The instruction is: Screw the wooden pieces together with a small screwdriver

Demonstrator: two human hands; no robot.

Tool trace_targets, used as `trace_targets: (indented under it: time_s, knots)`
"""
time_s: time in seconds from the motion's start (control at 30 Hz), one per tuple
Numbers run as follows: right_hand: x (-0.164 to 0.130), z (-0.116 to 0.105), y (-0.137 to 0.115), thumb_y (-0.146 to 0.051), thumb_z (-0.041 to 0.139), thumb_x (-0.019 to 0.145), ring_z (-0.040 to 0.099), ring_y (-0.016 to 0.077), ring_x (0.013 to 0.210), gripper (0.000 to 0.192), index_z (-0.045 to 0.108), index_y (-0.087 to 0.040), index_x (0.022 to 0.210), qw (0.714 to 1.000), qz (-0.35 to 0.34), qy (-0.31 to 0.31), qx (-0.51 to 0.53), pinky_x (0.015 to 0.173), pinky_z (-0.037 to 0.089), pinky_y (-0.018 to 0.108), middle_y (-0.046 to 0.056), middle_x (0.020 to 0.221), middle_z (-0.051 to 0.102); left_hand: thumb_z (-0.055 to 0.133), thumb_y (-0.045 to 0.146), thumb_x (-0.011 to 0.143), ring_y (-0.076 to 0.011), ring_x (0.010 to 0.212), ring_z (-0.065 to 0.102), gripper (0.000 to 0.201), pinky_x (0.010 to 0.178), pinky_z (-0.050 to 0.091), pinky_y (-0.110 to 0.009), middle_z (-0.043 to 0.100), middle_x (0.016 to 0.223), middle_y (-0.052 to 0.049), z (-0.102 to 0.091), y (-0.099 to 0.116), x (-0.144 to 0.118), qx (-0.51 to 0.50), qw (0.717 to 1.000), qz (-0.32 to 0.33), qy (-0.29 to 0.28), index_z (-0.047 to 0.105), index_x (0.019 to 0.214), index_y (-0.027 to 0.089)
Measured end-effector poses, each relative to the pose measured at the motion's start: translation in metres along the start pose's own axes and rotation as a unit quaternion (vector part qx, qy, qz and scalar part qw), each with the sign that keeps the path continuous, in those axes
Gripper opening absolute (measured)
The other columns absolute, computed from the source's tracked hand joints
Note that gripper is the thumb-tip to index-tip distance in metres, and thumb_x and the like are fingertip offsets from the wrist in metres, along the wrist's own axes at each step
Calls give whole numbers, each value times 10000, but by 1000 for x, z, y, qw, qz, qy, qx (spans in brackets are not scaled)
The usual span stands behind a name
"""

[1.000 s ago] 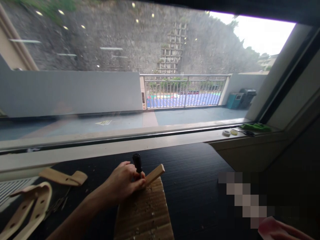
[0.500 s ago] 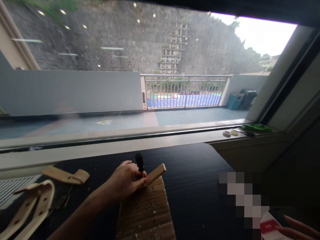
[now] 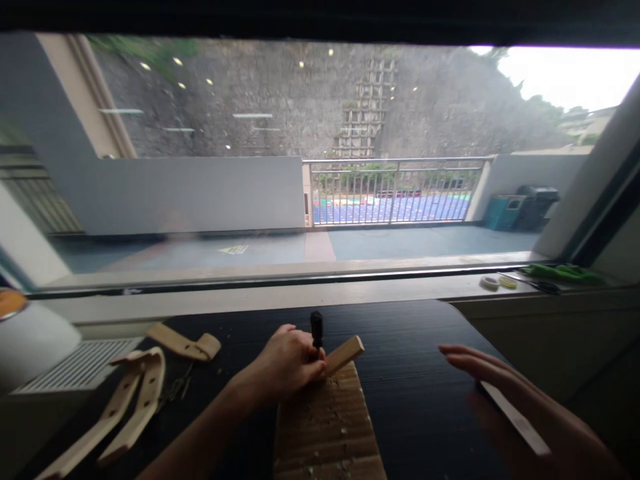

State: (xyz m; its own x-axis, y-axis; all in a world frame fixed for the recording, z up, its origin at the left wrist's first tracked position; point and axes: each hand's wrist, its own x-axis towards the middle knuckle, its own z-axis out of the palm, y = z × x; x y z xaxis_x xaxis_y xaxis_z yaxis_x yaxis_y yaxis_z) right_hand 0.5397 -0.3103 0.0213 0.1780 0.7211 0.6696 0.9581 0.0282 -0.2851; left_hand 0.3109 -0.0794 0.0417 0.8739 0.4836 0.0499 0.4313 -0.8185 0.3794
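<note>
My left hand (image 3: 295, 360) is closed around the lower part of a black-handled tool that looks like a screwdriver (image 3: 317, 327). The tool stands nearly upright beside a squared wooden strip (image 3: 347, 355), which my fingers also touch; its tip is hidden. Under them is a ridged brown block (image 3: 327, 433), scattered with small chips. To the right, my right hand (image 3: 515, 393) is over the black table, fingers long and held together. A flat thing with a pale edge (image 3: 517, 420) shows beneath its palm; its kind is hidden.
Curved wooden pieces with holes (image 3: 133, 407) and another bent piece (image 3: 185, 341) lie left, near thin metal bits (image 3: 175, 390). On the windowsill are tape rolls (image 3: 490, 283), scissors (image 3: 543, 285) and green cloth (image 3: 563, 273). A white rounded object (image 3: 35, 347) stands far left.
The view has levelled and swung left. My right hand has come from the lower right corner to over the table, with the flat thing now edge-on. My left hand keeps its grip.
</note>
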Motion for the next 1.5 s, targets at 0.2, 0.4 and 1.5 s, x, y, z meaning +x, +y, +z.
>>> trace_targets:
  time_s: [0.2, 0.4, 1.5]
  knots:
    - [120, 45, -77, -273, 509, 928, 588, 202, 1166, 392, 511, -338, 1315, 980, -110, -85, 140, 948, 510, 358, 21, 1316, 606, 583, 299, 834, -142, 670, 598, 217, 846, 372, -304, 675, 634, 10, -3, 3, -2, 22, 1000, -6, 2, 746, 729, 201]
    - [152, 65, -93, -239, 552, 888, 687, 161, 894, 239, 705, -282, 1065, 942, -97, -234, 221, 760, 538, 244, -10, 1028, 739, 623, 287, 797, -119, 634, 566, 164, 794, 372, -268, 654, 618, 29, 2, -3, 0, 1, 1000, -7, 16, 740, 722, 199]
    - [146, 74, -83, -142, 520, 843, 653, 129, 653, 285, 658, -241, 1072, 944, -86, -236, 212, 573, 464, 214, -7, 820, 729, 680, 256, 737, -202, 911, 616, 76, 1041, 266, -454, 689, 906, 19, -9, -8, -5, -8, 999, 6, -39, 682, 808, 229]
